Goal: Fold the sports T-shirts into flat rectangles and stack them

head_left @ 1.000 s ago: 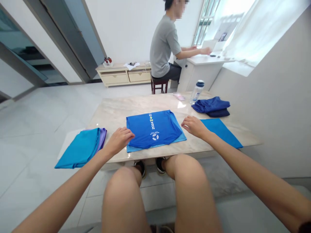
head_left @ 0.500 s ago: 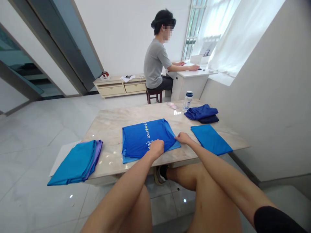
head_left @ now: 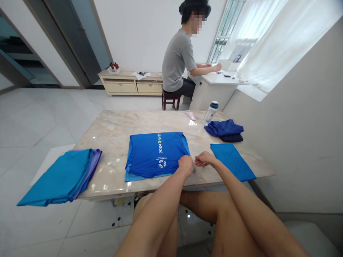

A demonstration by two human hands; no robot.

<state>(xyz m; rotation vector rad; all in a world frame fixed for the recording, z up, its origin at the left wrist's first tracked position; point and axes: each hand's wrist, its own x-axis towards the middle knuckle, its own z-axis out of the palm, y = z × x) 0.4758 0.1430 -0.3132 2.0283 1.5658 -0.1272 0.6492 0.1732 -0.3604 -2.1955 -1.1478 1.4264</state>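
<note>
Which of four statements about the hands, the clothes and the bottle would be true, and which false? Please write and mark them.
1. The left hand is at the picture-right edge of the printed blue garment. True.
2. The bottle lies on its side. False: the bottle stands upright.
3. A folded blue cloth lies farther to the picture's right than that garment. True.
4. At the picture's left, the purple cloth covers the teal cloth. False: the teal cloth is on top of the purple cloth.
</note>
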